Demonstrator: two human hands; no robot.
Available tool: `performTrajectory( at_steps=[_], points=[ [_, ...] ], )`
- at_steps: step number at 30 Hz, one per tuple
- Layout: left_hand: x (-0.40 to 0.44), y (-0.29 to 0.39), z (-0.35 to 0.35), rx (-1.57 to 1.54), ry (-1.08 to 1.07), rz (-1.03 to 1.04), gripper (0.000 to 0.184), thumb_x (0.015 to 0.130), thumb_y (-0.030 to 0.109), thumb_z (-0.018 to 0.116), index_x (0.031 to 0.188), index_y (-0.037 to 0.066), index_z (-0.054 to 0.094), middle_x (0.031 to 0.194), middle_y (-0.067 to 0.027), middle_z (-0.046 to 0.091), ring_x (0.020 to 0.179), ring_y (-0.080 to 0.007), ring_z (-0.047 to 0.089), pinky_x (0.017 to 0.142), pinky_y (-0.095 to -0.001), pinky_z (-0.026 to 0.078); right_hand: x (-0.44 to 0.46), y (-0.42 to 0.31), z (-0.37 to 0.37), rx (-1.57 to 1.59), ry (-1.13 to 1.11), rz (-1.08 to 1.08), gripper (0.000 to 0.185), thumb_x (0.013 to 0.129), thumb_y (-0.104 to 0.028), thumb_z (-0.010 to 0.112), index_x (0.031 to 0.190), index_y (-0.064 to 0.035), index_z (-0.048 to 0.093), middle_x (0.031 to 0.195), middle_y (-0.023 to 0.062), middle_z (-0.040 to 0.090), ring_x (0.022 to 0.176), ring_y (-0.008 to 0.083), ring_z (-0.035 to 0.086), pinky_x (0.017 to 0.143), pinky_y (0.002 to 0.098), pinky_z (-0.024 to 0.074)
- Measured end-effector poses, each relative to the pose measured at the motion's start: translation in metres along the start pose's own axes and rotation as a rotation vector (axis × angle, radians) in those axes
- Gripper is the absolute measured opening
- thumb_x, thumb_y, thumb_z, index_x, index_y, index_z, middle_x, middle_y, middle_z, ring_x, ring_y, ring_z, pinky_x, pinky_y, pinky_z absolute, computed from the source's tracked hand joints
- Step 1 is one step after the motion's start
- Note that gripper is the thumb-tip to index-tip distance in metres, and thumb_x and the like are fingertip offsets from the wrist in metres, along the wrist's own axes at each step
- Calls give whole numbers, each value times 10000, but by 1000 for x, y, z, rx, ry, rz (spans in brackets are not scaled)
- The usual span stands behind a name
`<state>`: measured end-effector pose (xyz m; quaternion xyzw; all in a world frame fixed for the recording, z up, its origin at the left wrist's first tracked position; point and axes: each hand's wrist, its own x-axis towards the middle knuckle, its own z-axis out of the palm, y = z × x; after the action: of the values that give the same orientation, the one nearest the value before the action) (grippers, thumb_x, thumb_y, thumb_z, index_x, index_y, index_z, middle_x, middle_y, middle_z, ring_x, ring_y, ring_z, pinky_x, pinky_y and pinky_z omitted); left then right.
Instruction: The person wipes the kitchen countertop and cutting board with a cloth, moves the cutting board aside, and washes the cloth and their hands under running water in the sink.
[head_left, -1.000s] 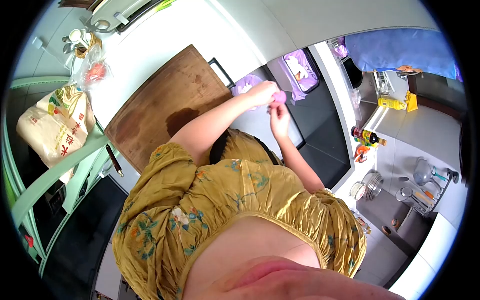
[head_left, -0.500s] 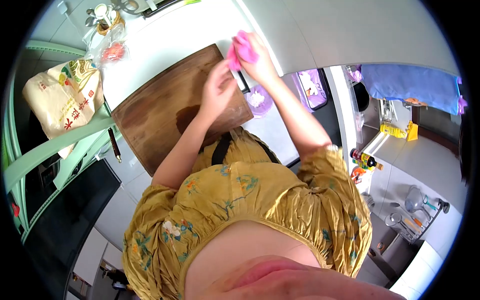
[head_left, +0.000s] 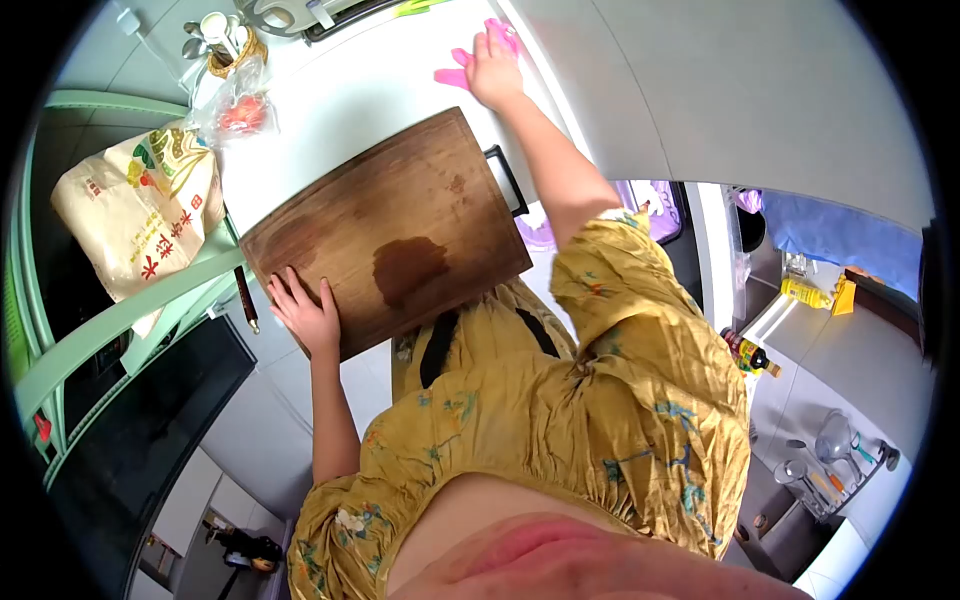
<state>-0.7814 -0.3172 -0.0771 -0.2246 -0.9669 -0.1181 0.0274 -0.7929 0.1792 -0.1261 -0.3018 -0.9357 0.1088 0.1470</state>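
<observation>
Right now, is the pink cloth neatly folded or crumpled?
Crumpled: the pink cloth shows uneven ends around the right hand; its middle is hidden.

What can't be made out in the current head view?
All in the head view:
- How the right hand grips the pink cloth: hidden by the hand itself.
- Part of the purple-lined tray: hidden by the right sleeve.
- The grey object: cut off by the top edge.
- What the red item is: blurred by its clear bag.

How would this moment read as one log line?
left hand: on cutting board | right hand: on pink cloth, over white counter
</observation>
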Motion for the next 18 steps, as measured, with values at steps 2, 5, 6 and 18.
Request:
performTrajectory(
  at_steps=[2,5,6,18],
  points=[
    [-6,-8,6,43,-19,-9,635,920,378,555,1448,85,360,1509,-227,269,1396,-411,244,1116,-569,175,-38,14,-24,79,-12,-73,453,946,-254,430,1310,16,415,1484,248,288,1342,429,334,1127,467,262],
    [-8,-8,11,34,46,22,653,922,397,545,1459,87,339,1509,-227,268,1396,-408,244,1112,-560,187,-114,28,-57,-31,107,-230,408,920,-212,516,1232,46,465,1452,257,336,1286,395,414,1104,463,299],
    [-8,-9,12,65,29,14,657,927,409,530,1461,82,330,1510,-227,267,1396,-405,242,1113,-548,191,-141,28,-71,-36,123,-221,409,913,-204,538,1226,52,476,1426,259,369,1267,396,434,1092,462,315],
    [-8,-9,10,10,47,13,651,913,375,560,1447,70,349,1502,-230,282,1386,-404,265,1113,-546,188,-250,11,-164,406,234,124,244,829,-40,506,1015,-32,664,1004,162,652,960,317,640,878,381,502]
  ],
)
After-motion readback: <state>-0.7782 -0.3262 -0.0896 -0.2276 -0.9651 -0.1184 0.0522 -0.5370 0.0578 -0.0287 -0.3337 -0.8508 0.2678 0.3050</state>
